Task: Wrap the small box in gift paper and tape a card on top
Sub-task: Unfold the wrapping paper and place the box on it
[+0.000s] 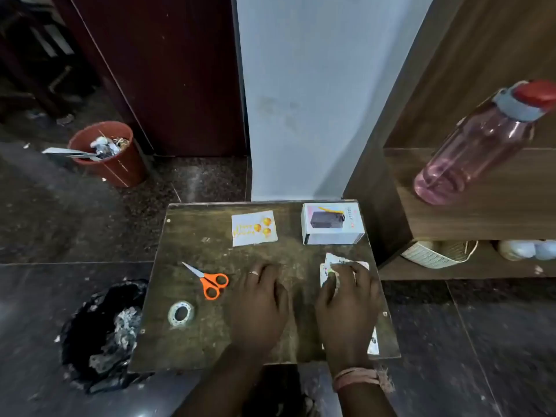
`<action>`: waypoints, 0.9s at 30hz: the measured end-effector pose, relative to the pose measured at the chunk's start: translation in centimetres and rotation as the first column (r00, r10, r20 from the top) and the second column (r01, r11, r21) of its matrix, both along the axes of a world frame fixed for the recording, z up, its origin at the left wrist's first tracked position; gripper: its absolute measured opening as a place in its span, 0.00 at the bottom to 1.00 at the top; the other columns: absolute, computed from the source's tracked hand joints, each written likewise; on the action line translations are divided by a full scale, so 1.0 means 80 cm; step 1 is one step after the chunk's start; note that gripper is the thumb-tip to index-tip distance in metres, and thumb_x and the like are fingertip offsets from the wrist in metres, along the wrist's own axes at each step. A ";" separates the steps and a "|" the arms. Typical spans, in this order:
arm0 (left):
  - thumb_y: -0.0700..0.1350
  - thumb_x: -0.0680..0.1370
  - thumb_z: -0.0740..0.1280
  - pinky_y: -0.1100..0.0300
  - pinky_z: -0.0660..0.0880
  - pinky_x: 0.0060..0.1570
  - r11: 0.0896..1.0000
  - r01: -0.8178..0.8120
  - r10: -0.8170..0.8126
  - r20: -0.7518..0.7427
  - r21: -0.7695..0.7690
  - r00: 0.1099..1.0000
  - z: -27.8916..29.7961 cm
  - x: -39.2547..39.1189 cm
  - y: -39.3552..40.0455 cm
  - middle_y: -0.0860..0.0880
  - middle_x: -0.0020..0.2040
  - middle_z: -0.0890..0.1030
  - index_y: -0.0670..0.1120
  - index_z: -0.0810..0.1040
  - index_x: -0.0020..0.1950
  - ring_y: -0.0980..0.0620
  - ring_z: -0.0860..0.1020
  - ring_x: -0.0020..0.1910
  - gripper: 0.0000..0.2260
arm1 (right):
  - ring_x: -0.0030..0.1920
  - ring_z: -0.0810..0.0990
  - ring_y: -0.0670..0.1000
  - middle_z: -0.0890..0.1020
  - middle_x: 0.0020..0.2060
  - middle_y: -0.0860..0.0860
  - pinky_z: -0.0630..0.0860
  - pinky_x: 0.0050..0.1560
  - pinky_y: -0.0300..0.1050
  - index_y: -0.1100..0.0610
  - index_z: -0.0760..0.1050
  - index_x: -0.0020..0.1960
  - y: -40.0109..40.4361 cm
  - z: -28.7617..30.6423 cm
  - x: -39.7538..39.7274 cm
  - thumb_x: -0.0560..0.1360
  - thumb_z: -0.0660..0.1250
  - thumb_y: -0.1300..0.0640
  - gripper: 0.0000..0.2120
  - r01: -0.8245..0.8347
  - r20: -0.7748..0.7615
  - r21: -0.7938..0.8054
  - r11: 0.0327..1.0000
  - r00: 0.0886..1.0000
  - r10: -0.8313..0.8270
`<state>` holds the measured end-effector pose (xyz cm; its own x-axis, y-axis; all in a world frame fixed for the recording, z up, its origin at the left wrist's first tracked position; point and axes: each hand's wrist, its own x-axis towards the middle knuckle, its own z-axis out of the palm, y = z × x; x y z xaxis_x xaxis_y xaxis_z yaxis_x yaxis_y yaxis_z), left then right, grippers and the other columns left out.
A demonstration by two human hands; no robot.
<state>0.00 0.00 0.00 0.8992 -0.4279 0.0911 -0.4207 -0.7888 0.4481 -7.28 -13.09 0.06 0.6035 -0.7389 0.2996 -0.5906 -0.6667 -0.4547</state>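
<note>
The right hand [346, 305] lies palm down at the lower right of the frame on a folded sheet of gift paper [331, 261], its fingers bent over the paper's crumpled upper edge; whether this grip actually pinches the paper or only presses it cannot be told. A strip of the same printed paper shows below the wrist at the tabletop's right edge. The left hand [258, 308] rests flat just beside it, at lower centre, fingers straight and together on bare wood, holding nothing; a thin ring sits on one finger.

The tabletop [210, 341] is a worn, scuffed brown wooden board, roughly square. The small box [331, 224], a white rectangular carton printed with a dark device, stands in its upper right corner, well apart from both hands. The card [254, 227], a flat pale rectangle with gold balloons and gold lettering, lies to the left of the box. Orange-handled scissors [207, 279] with closed steel blades lie left of the left hand, and a clear ring-shaped tape roll [180, 313] sits below them.

In the upper left, a round red plastic bin [111, 158] holds paper scraps on the dark speckled floor. A translucent pink bottle [475, 142] with a grey and red cap stands on a wooden shelf at the right.
</note>
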 end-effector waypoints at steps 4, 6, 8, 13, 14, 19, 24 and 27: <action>0.48 0.76 0.60 0.47 0.77 0.49 0.994 -0.005 0.014 0.083 -0.106 0.996 -0.007 -0.016 0.009 0.48 0.61 0.81 0.48 0.80 0.60 0.41 0.79 0.51 0.16 | 0.56 0.77 0.61 0.81 0.56 0.55 0.73 0.55 0.57 0.55 0.81 0.51 0.017 -0.024 -0.012 0.73 0.64 0.54 0.10 -0.021 -0.035 -0.041 0.999 0.999 0.019; 0.46 0.75 0.62 0.48 0.76 0.51 0.992 0.013 -0.002 0.088 -0.122 0.996 -0.010 -0.027 0.015 0.47 0.60 0.81 0.48 0.81 0.60 0.41 0.79 0.52 0.15 | 0.56 0.77 0.60 0.81 0.55 0.55 0.74 0.56 0.57 0.55 0.81 0.50 0.019 -0.026 -0.021 0.74 0.64 0.54 0.10 -0.035 0.027 -0.020 0.999 0.999 0.035; 0.44 0.75 0.65 0.50 0.75 0.54 0.987 0.025 -0.011 0.091 -0.157 0.996 -0.008 -0.044 0.030 0.46 0.61 0.81 0.48 0.80 0.62 0.41 0.79 0.54 0.16 | 0.55 0.77 0.60 0.81 0.54 0.54 0.74 0.56 0.58 0.55 0.81 0.48 0.019 -0.019 -0.037 0.75 0.64 0.55 0.08 -0.021 0.144 -0.024 1.000 0.989 0.024; 0.38 0.76 0.69 0.53 0.76 0.53 0.957 0.040 -0.013 0.095 -0.287 0.995 0.003 -0.088 0.068 0.49 0.59 0.80 0.49 0.80 0.63 0.45 0.79 0.55 0.16 | 0.55 0.77 0.62 0.80 0.54 0.53 0.75 0.57 0.61 0.54 0.81 0.50 0.032 0.004 -0.072 0.73 0.72 0.60 0.06 -0.015 0.289 0.021 1.000 0.957 0.009; 0.37 0.76 0.69 0.56 0.74 0.52 0.945 0.046 -0.013 0.103 -0.325 0.995 0.003 -0.095 0.075 0.52 0.58 0.79 0.50 0.80 0.62 0.47 0.79 0.53 0.16 | 0.55 0.77 0.62 0.80 0.55 0.53 0.75 0.57 0.61 0.54 0.81 0.50 0.033 0.007 -0.077 0.73 0.73 0.60 0.07 -0.017 0.295 0.020 1.000 0.956 0.011; 0.40 0.77 0.68 0.56 0.74 0.57 0.922 0.107 -0.076 0.096 -0.372 0.992 0.018 -0.096 0.073 0.59 0.58 0.74 0.55 0.79 0.63 0.52 0.77 0.56 0.17 | 0.68 0.70 0.66 0.71 0.70 0.59 0.68 0.66 0.63 0.55 0.74 0.68 0.028 -0.008 -0.078 0.72 0.73 0.42 0.29 0.044 -0.049 0.113 0.993 0.998 -0.039; 0.41 0.79 0.68 0.64 0.74 0.58 0.893 0.146 -0.160 0.003 -0.427 0.987 0.008 -0.081 0.067 0.65 0.59 0.74 0.60 0.78 0.63 0.66 0.76 0.56 0.17 | 0.74 0.60 0.64 0.59 0.75 0.60 0.60 0.72 0.60 0.51 0.58 0.78 0.031 -0.009 -0.054 0.74 0.65 0.32 0.40 0.049 -0.330 0.206 0.977 0.944 0.022; 0.39 0.79 0.69 0.58 0.77 0.56 0.889 0.097 -0.142 -0.070 -0.447 0.987 -0.016 -0.066 0.055 0.63 0.57 0.77 0.59 0.79 0.62 0.62 0.79 0.55 0.17 | 0.72 0.61 0.62 0.60 0.75 0.57 0.60 0.70 0.58 0.49 0.59 0.76 0.037 -0.005 -0.045 0.73 0.66 0.34 0.38 0.030 -0.343 0.228 0.973 0.938 0.051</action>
<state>-5.31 4.40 -1.26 0.8579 -0.4691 0.2095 -0.4352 -0.4469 0.7816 -10.88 -10.16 -0.33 0.6473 -0.7553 -0.1025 -0.7311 -0.5772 -0.3638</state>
